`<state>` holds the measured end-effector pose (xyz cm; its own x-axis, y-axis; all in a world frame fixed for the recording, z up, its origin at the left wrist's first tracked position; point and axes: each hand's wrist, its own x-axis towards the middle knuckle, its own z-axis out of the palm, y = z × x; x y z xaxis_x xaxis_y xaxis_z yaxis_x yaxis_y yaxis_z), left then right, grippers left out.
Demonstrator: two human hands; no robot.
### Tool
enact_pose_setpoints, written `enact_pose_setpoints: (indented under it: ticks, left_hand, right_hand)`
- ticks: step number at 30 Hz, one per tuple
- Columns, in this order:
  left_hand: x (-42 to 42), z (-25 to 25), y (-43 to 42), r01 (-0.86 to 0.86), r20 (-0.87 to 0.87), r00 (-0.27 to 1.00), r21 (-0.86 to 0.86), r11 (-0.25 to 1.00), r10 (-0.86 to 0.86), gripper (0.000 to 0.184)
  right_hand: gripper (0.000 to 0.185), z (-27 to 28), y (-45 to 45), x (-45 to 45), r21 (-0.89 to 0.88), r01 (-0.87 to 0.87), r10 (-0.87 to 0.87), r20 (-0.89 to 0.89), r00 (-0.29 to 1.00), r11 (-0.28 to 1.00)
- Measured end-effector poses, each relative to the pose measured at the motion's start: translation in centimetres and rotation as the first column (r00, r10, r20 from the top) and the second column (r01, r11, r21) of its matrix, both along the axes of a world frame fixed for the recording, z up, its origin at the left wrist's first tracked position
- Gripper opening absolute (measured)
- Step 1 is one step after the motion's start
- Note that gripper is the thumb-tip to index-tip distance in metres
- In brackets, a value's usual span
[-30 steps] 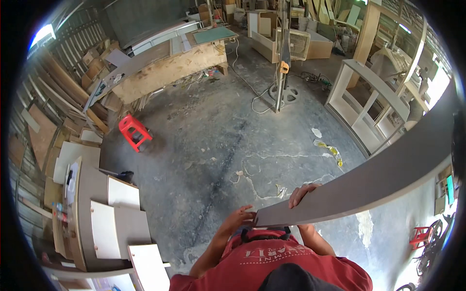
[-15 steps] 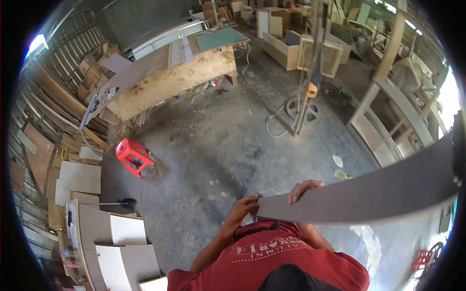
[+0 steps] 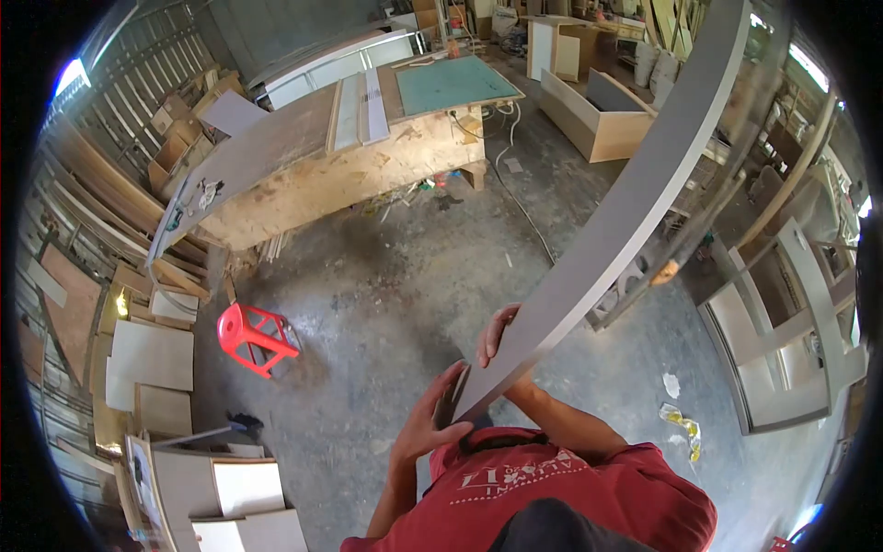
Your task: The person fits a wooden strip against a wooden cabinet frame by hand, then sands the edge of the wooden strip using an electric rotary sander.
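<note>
A long grey board [image 3: 607, 230] rises from near my waist toward the upper right, its narrow pale edge facing me. My left hand [image 3: 430, 412] is at the board's near end, thumb and fingers around that end. Further up, my right hand [image 3: 498, 337] grips the board's left edge, fingers curled over it and the forearm passing beneath. Part of the right palm is hidden behind the board.
Ahead stands a wooden workbench [image 3: 340, 175] with a green sheet [image 3: 457, 86]. A red stool [image 3: 256, 338] is on the left floor. White panels [image 3: 248, 486] lie lower left. A frame cabinet [image 3: 773, 336] and a blurred post [image 3: 676, 248] stand right.
The board has swung from pointing right to pointing up and forward, with both hands still on it. The view has turned right, so the workbench sits further into view.
</note>
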<state>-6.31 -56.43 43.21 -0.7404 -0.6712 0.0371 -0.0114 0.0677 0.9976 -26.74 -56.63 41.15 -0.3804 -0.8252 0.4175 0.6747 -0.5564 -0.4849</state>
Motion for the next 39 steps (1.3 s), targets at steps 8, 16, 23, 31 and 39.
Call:
enact_pose_setpoints:
  ticks: [8,16,23,31,39]
  left_hand:
    - [-12.0,1.5,-23.7,0.206,0.261,0.947,-0.038,0.978,-0.189,0.098]
    - [-28.0,-1.4,-40.2,0.136,0.17,0.973,0.136,0.981,-0.158,0.091]
    - [-42.3,-6.6,-56.5,-0.226,0.299,0.915,-0.177,0.958,0.271,0.091]
    - [-57.4,-4.6,-71.3,-0.406,0.495,0.75,-0.18,0.896,0.439,0.082]
    - [-73.8,-11.4,-93.9,-0.512,0.427,0.69,-0.283,0.811,0.584,0.077]
  right_hand:
    - [0.044,1.5,-18.2,-11.0,0.277,0.238,-0.255,0.029,0.966,0.931]
    - [0.049,-1.7,-30.3,-30.0,0.514,0.638,-0.244,-0.636,0.732,0.573]
    - [0.044,-14.5,-34.9,-49.3,0.53,0.787,0.466,-0.809,0.357,0.316]
    - [0.041,-15.1,-43.7,-64.5,0.363,0.873,0.549,-0.825,0.138,0.326]
    - [0.049,-20.0,-54.4,-77.9,0.44,0.887,0.67,-0.701,0.242,0.14]
